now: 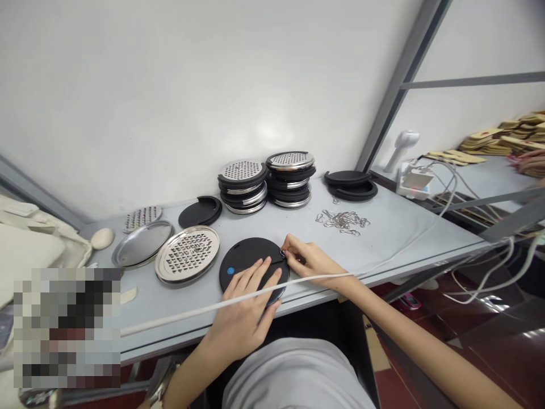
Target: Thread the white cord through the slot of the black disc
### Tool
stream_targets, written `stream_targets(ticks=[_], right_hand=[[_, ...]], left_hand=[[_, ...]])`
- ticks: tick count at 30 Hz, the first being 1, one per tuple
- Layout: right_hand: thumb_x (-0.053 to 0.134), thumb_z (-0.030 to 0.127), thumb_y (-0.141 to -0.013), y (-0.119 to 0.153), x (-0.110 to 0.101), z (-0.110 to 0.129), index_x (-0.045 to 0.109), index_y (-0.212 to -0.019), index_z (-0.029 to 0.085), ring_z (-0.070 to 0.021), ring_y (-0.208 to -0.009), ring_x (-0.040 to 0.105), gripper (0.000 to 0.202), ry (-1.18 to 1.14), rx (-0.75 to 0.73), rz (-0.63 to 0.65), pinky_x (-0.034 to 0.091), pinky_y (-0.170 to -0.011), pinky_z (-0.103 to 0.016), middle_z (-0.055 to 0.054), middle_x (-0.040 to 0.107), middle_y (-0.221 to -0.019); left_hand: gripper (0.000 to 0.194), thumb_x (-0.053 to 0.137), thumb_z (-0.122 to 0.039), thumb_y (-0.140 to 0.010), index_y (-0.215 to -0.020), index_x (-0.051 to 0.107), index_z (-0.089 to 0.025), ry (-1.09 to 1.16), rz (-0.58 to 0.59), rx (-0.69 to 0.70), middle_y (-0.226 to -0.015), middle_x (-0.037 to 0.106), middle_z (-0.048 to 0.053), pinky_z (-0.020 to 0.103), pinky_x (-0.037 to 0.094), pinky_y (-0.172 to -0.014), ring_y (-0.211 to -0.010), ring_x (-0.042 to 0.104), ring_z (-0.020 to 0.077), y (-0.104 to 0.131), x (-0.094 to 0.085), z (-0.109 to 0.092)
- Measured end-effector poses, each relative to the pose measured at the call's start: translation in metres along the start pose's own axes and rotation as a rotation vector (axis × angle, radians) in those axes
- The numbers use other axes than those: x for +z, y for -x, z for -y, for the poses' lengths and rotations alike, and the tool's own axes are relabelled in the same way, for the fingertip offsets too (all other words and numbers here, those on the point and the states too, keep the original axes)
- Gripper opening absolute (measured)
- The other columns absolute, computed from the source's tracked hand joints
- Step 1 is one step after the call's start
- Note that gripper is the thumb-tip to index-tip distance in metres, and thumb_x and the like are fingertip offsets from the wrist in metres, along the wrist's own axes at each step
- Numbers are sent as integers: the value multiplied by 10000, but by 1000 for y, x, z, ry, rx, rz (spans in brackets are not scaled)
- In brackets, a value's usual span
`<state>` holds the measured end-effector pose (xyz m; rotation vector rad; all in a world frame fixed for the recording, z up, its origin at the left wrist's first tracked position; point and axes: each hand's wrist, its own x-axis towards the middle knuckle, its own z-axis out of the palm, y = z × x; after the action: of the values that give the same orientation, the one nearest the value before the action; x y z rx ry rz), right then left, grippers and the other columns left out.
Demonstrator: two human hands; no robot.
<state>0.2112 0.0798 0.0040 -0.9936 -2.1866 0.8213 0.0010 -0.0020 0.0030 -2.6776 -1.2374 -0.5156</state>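
Observation:
A round black plastic grater holder (244, 253) with a blue dot lies near the table's front edge. My left hand (244, 309) rests on it, fingers stretched out over the surface and thumb at the near rim. At the holder's right edge, my right hand (309, 258) pinches a small metal wire clip (283, 253); its far end is hidden by the fingers. To the left lies a round metal grater disc (187, 254) with raised teeth. Further right is a loose pile of similar wire clips (343, 220).
Two stacks of black-rimmed graters (242, 187) (290, 179) stand by the wall. Black holders (351, 186) lie right of them, another (200, 212) to the left. A metal disc (142, 244) sits far left. A white cable (191, 311) crosses in front of my hands.

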Motion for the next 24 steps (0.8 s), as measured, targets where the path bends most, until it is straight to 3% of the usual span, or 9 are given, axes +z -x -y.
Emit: stream_targets(ticks=[24], right_hand=[[433, 160, -853, 0, -1, -1, 437, -901, 207, -83, -508, 377, 67, -23, 5, -8, 314, -523, -194, 77, 442, -590]], left_hand=[[515, 436, -271, -943, -1439, 336, -176, -66, -16, 0, -1515, 257, 95, 434, 346, -1048, -1365, 285, 287, 1, 6, -2]])
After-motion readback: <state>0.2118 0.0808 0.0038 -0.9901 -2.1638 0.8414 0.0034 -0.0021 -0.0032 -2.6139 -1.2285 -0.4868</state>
